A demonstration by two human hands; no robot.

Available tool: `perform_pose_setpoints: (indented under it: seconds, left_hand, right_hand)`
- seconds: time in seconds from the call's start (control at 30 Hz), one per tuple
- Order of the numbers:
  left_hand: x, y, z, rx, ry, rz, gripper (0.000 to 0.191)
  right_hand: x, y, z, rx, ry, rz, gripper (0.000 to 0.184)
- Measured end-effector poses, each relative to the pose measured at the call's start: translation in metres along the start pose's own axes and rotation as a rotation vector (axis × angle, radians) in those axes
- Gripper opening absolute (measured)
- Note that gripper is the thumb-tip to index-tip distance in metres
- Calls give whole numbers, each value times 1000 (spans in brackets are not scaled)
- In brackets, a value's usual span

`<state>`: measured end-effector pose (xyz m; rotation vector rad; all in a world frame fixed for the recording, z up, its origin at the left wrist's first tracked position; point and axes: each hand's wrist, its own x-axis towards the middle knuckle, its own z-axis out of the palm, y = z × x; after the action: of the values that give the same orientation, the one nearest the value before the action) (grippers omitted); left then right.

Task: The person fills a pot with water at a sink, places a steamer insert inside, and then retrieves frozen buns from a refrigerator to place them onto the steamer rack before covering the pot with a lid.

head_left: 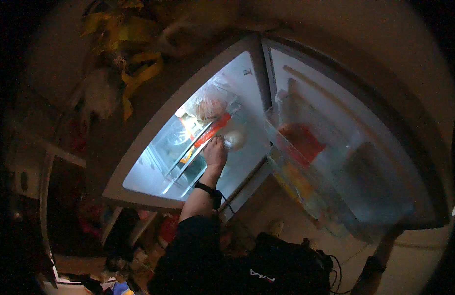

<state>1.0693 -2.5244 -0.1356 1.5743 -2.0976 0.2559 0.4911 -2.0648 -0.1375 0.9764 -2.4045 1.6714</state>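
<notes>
My left hand reaches into a lit refrigerator compartment, its fingers closed at the gathered neck of a translucent plastic bag around something pale and round. Just beyond the fingers, an orange-red packet lies by the glass shelf edges. Clear plastic bags with blurred contents fill the shelf's far part. At the far right, my right hand is at the outer edge of the open refrigerator door; its fingers are too dark to make out.
Clear door bins hold a red item and yellowish packets. The door stands wide to the right. Dim yellow material is at the upper left, and dark shelving with mixed items stands at the lower left. A black cable loops beside my torso.
</notes>
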Motion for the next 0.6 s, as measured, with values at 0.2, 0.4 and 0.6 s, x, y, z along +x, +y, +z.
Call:
perform_pose_setpoints:
  seconds: [0.2, 0.4, 0.6]
  left_hand:
    - [-105, 42, -73, -71, -354, 149, 10]
    - [-263, 120, -134, -185, -374, 415, 16]
    - [-393, 223, -127, -546, -837, 51, 26]
  right_hand:
    - [-8, -31, 4, 112, -179, -58, 47]
    - [-48, -101, -24, 193, -506, -260, 50]
    - [-53, -149, -40, 258, -714, -600, 53]
